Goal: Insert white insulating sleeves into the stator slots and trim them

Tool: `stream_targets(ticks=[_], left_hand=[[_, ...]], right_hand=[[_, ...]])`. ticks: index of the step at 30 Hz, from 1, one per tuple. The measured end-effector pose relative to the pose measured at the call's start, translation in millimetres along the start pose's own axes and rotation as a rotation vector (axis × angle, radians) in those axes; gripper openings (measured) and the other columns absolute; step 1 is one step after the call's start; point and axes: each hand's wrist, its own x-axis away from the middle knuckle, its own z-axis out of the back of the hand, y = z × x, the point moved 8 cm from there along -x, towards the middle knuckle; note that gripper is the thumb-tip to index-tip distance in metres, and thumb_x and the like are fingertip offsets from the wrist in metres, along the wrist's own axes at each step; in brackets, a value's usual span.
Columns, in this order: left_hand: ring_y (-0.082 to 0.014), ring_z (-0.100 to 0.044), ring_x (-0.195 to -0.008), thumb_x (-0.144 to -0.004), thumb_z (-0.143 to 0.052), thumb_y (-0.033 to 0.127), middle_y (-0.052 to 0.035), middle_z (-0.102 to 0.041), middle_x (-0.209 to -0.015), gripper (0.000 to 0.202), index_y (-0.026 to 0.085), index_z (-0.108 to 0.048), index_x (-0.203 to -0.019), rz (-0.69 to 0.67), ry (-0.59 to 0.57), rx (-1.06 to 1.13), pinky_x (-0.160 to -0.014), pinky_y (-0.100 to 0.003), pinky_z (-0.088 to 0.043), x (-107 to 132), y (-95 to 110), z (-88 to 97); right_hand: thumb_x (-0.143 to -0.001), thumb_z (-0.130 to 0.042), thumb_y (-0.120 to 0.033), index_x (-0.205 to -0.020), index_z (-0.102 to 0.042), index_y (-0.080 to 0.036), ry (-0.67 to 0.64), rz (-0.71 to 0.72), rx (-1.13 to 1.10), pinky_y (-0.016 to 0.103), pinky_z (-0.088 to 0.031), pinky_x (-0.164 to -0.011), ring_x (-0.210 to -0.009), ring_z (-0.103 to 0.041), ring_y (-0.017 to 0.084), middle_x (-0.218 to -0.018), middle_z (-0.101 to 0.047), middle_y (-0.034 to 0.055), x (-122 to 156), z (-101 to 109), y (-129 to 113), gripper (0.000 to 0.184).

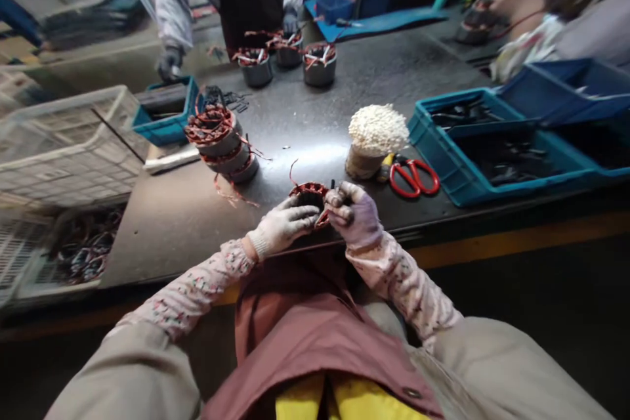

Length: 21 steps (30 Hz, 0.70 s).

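A motor stator (310,189) with red-brown copper windings sits near the table's front edge, between my hands. My left hand (286,226), in a white knit glove, curls its fingers against the stator's near left side. In a pale, dirt-stained glove, my right hand (357,213) pinches a copper wire (322,217) at the stator's right side; the fingertips partly hide it. Just above those fingers a short black sleeve (333,184) sticks up. One thin lead rises from the stator's far left side.
Left stand stacked stators (229,147) with trailing leads; right, a bundle of white sticks (378,131), red-handled scissors (414,178) and teal bins (457,174) of dark parts. More stators (319,67) stand before a co-worker. A white crate (73,151) borders the table; another person works far right.
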Motion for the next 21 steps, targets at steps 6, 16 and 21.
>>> stream_targets(ticks=[6,16,21], left_hand=[[-0.0277,-0.051,-0.131,-0.092,-0.057,0.026,-0.0107,-0.055,-0.142,0.042,0.023,-0.057,-0.134,0.109,-0.31,-0.173,-0.107,-0.047,-0.046,-11.7,2.8,5.6],[-0.0183,-0.063,-0.098,-0.092,-0.06,0.033,-0.0005,-0.075,-0.108,0.021,0.029,-0.074,-0.108,-0.079,-0.335,-0.102,-0.081,-0.028,-0.052,-23.9,-31.6,14.3],[-0.0206,-0.059,-0.108,-0.093,-0.059,0.03,-0.0017,-0.067,-0.127,0.033,0.035,-0.065,-0.124,-0.038,-0.366,-0.115,-0.075,-0.027,-0.05,-4.5,-27.6,9.9]], right_hand=[[-0.08,-0.059,-0.039,-0.07,-0.056,-0.018,0.31,0.33,0.376,0.019,-0.036,-0.039,-0.043,-0.045,0.006,-0.059,-0.055,-0.0023,-12.4,58.2,-54.9,0.024],[-0.077,-0.072,-0.025,-0.087,-0.071,-0.008,0.803,0.893,0.925,0.032,-0.053,-0.073,-0.071,-0.062,0.014,-0.082,-0.07,0.01,-14.8,178.2,-135.3,0.02],[-0.091,-0.053,-0.032,-0.086,-0.069,-0.011,0.715,1.062,0.76,0.028,-0.052,-0.071,-0.075,-0.068,0.013,-0.081,-0.069,0.0047,-1.5,168.3,-156.1,0.027]])
